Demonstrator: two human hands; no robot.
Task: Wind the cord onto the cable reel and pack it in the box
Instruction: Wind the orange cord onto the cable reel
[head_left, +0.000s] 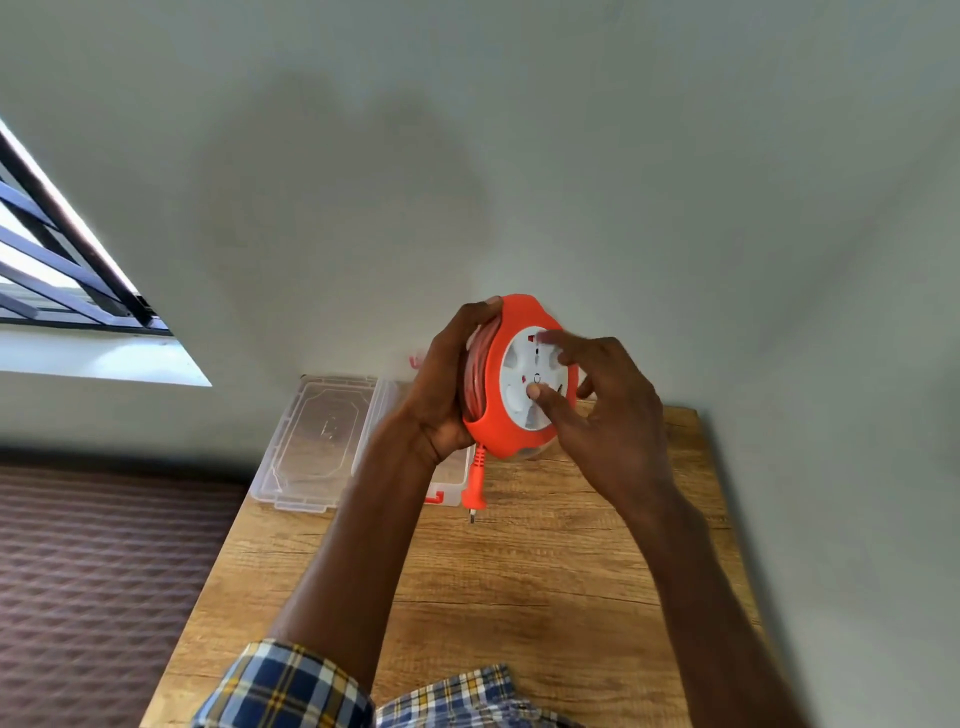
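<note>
I hold an orange cable reel (511, 436) with a white socket face upright above the far end of the wooden table (519, 571). My left hand (447, 379) grips its rim from the left side. My right hand (597, 400) rests fingertips and thumb on the white socket face. Orange cord is wound between the reel's flanges, and a short tail with the orange plug (475, 491) hangs below the reel, its pins close to the tabletop. The clear plastic box (447, 483) stands behind my left forearm, its lid (317, 441) lying open to the left.
The table stands against a pale wall. A brown patterned bedcover (93, 571) lies to the left of the table. A barred window (57, 270) is at upper left. A red latch (434, 499) shows on the box's near edge.
</note>
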